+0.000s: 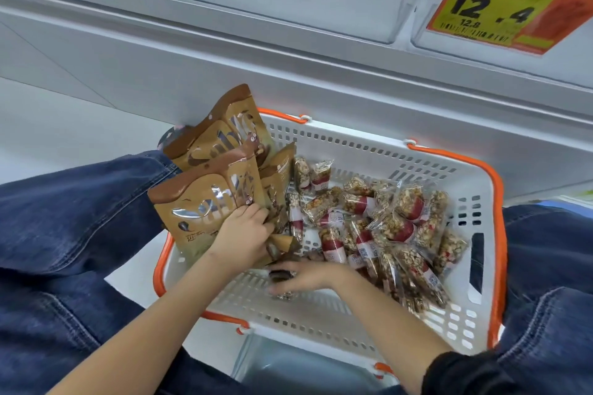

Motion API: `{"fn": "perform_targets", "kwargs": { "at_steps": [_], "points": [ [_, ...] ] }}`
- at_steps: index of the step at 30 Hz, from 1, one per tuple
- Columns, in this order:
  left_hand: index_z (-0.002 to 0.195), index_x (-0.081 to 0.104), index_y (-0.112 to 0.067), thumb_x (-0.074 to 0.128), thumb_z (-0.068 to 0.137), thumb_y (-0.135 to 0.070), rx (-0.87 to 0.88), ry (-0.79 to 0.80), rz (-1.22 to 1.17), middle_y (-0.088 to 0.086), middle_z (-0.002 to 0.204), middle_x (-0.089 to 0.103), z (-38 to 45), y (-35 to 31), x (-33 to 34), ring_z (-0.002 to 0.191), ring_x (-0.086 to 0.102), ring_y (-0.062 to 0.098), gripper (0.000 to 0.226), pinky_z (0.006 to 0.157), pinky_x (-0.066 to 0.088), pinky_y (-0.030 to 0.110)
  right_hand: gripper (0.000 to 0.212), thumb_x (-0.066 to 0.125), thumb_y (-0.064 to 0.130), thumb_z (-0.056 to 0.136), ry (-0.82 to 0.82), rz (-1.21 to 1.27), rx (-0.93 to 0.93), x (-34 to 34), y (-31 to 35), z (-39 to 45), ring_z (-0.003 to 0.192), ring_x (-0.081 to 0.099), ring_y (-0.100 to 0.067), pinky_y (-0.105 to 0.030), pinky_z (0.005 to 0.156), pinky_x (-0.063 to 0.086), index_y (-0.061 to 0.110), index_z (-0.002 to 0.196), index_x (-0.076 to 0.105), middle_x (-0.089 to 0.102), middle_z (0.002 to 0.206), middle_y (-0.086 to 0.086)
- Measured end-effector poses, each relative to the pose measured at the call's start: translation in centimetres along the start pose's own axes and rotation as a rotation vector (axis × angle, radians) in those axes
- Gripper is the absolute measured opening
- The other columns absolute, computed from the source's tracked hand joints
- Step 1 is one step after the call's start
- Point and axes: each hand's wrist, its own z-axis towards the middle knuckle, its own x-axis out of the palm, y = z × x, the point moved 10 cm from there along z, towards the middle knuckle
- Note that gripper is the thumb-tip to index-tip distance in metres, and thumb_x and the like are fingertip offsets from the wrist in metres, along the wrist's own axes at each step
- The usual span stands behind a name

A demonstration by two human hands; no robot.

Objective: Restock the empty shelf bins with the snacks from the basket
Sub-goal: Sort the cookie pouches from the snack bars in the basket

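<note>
Gathering stock is the step in hand, judging by where both hands are. The person crouches over a white perforated plastic basket with orange handles [417,167] that sits on the floor between denim-clad knees [64,218], just below the grey shelf front [288,74].

The left hand [247,234] has its fingers curled round the lower edges of several tall brown foil snack pouches [208,189], which stand upright against the basket's left wall and reach above its rim. The right hand [308,276] lies low over the basket floor near the front, fingers bent round a small dark wrapped snack [282,293]; motion blur hides how firm that hold is. A heap of clear-wrapped nut bars with red bands [391,228] fills the right half of the basket, untouched by either hand.

Above, the clear plastic shelf bins [353,9] carry an orange and yellow price tag [500,3]; how full they are cannot be told from this angle.

The next move probably calls for lifting the pouches out as one bunch, keeping them upright so none slide loose, then raising them to the matching bin overhead.
</note>
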Motion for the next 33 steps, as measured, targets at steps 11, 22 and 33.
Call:
{"fn": "perform_targets", "kwargs": {
  "at_steps": [11,22,33],
  "points": [
    [0.064,0.070,-0.021,0.079,0.043,-0.030,-0.005,0.001,-0.041,0.001,0.078,0.065,-0.4,0.1,0.5,0.078,0.062,0.021,0.025,0.069,0.051,0.027,0.080,0.055,0.025,0.078,0.037,-0.460,0.152,-0.3,-1.2,0.7,0.131,0.032,-0.037,-0.043,0.094,0.047,0.055,0.141,0.016,0.025,0.151,-0.011],
    [0.061,0.068,-0.023,0.083,0.042,-0.034,-0.023,0.035,-0.001,-0.001,0.072,0.062,-1.4,-0.5,-0.1,0.074,0.060,0.020,0.027,0.072,0.043,0.030,0.088,0.066,0.036,0.080,-0.166,-0.401,0.155,-0.8,-2.8,0.9,0.123,0.044,-0.032,-0.041,0.091,0.050,0.028,0.149,0.013,0.042,0.140,-0.014],
    [0.063,0.071,-0.023,0.084,0.039,-0.032,-0.024,0.004,0.077,0.000,0.077,0.067,-1.8,-0.4,-0.8,0.086,0.065,0.023,0.029,0.076,0.052,0.031,0.093,0.075,0.021,0.071,0.124,-0.521,0.173,-0.1,-2.8,-3.9,0.119,0.051,-0.029,-0.039,0.090,0.050,0.034,0.147,0.021,0.039,0.146,-0.006]
  ]
}}
